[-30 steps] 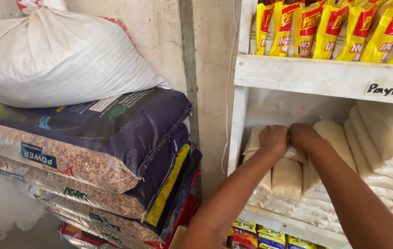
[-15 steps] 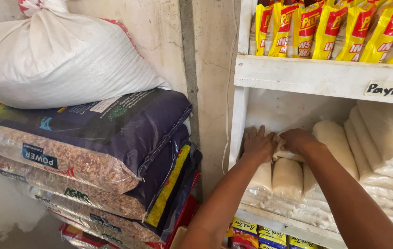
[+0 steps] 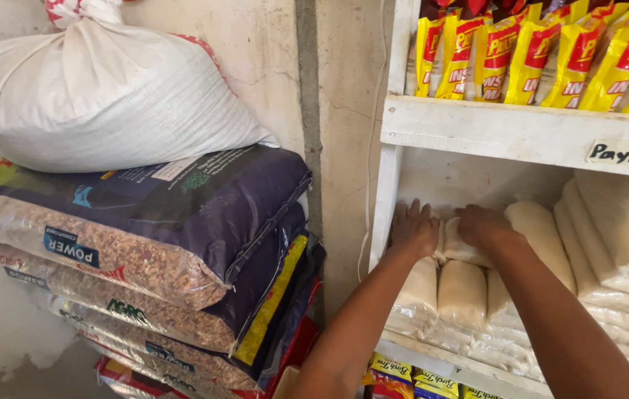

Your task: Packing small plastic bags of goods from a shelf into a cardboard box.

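Clear bags of white grain [image 3: 462, 295] lie stacked on the white shelf [image 3: 477, 133], beside piled feed sacks [image 3: 144, 244]. Left hand [image 3: 414, 230] presses flat on one bag, fingers spread; right hand [image 3: 483, 225] curls over a small bag [image 3: 460, 251], gripping it.

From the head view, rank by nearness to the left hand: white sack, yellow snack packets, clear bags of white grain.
1. Clear bags of white grain: under the left hand, touching.
2. Yellow snack packets: shelf above, to the right.
3. White sack: far left, atop the stacked feed bags.
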